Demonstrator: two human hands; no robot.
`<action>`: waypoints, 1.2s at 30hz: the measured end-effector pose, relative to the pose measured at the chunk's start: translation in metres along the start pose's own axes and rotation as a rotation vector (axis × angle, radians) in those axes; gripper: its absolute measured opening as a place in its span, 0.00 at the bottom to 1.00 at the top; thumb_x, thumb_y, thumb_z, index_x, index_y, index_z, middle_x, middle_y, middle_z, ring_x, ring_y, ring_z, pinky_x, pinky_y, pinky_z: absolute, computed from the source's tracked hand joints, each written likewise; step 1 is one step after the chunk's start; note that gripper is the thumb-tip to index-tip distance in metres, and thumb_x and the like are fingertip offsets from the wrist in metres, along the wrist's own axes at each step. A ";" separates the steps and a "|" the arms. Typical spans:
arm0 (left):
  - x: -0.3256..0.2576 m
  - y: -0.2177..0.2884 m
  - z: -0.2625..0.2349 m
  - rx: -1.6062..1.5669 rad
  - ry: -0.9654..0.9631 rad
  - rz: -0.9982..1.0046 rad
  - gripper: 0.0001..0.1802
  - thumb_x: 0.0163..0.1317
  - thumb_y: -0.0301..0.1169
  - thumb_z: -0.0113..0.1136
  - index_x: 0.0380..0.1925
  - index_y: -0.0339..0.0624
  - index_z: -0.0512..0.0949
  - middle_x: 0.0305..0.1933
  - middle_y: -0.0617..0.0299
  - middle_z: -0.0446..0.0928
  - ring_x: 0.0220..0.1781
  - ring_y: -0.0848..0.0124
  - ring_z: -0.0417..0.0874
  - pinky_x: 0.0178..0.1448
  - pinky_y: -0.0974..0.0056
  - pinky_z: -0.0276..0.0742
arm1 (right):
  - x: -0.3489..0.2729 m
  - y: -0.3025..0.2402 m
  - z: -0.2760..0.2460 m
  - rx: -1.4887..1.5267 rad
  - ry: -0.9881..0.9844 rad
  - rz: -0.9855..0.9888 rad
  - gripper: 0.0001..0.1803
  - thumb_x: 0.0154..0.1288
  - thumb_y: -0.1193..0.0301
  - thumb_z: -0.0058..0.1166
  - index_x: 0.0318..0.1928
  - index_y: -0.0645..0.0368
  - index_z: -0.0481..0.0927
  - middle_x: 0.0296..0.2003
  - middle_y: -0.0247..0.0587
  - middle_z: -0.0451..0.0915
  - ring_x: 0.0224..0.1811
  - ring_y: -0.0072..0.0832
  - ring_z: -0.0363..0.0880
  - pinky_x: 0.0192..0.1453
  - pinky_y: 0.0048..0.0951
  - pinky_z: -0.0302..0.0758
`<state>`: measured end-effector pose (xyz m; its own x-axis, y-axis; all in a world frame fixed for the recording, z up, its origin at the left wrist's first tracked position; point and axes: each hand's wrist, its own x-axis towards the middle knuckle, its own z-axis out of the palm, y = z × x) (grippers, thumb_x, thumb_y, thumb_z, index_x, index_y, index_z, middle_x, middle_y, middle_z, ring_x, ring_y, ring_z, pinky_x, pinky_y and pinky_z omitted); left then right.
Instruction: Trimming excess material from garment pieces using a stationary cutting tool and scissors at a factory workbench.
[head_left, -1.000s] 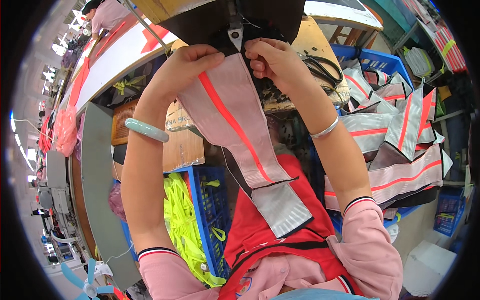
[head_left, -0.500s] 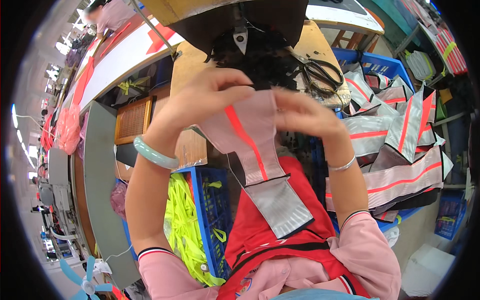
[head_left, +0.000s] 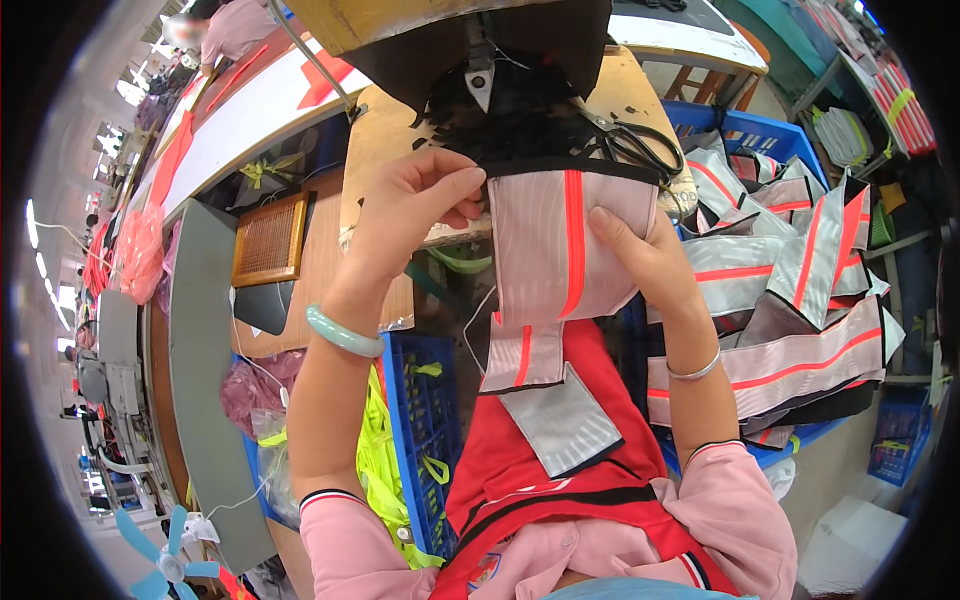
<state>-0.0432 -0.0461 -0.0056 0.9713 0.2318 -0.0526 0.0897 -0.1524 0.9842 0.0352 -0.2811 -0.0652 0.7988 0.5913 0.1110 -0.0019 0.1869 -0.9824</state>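
Note:
I hold a grey reflective fabric piece with an orange stripe and black binding up in front of me. My left hand pinches its upper left corner between thumb and fingers. My right hand grips its right side, thumb across the front. The piece hangs down over my red apron, and a grey flap dangles at its lower end. Just beyond its top edge lies a heap of black fabric on the wooden table.
Black scissors lie on the table's right part. A blue crate on the right holds several grey-and-orange reflective pieces. Another blue crate with yellow-green straps stands at lower left. Another person's sleeve shows far up left.
Both hands have pulled the fabric piece back from the machine toward me and turned it flat, stripe now vertical. The left hand shifted to its corner.

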 end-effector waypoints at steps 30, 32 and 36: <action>0.050 -0.021 0.032 -0.815 0.351 -0.031 0.05 0.60 0.29 0.62 0.32 0.43 0.76 0.26 0.69 0.71 0.21 0.80 0.66 0.22 0.73 0.57 | 0.041 0.005 -0.001 0.166 0.121 0.096 0.22 0.64 0.66 0.59 0.54 0.67 0.75 0.46 0.40 0.80 0.45 0.24 0.79 0.49 0.24 0.75; 0.042 -0.018 0.035 -0.929 0.409 -0.058 0.06 0.61 0.31 0.63 0.33 0.44 0.76 0.26 0.69 0.71 0.20 0.79 0.64 0.23 0.73 0.58 | 0.034 0.003 -0.002 0.187 0.111 0.096 0.22 0.65 0.66 0.59 0.55 0.67 0.75 0.47 0.40 0.80 0.46 0.24 0.79 0.50 0.25 0.75; 0.030 -0.036 0.008 -0.945 0.337 0.063 0.20 0.66 0.44 0.57 0.48 0.38 0.76 0.26 0.68 0.69 0.21 0.79 0.63 0.27 0.72 0.61 | 0.016 0.001 -0.005 0.198 0.173 0.107 0.15 0.67 0.66 0.57 0.49 0.62 0.79 0.39 0.32 0.81 0.38 0.16 0.78 0.41 0.21 0.75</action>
<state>-0.0152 -0.0412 -0.0436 0.8421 0.5317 -0.0898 -0.3130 0.6176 0.7215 0.0511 -0.2755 -0.0649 0.8783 0.4768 -0.0358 -0.1959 0.2906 -0.9366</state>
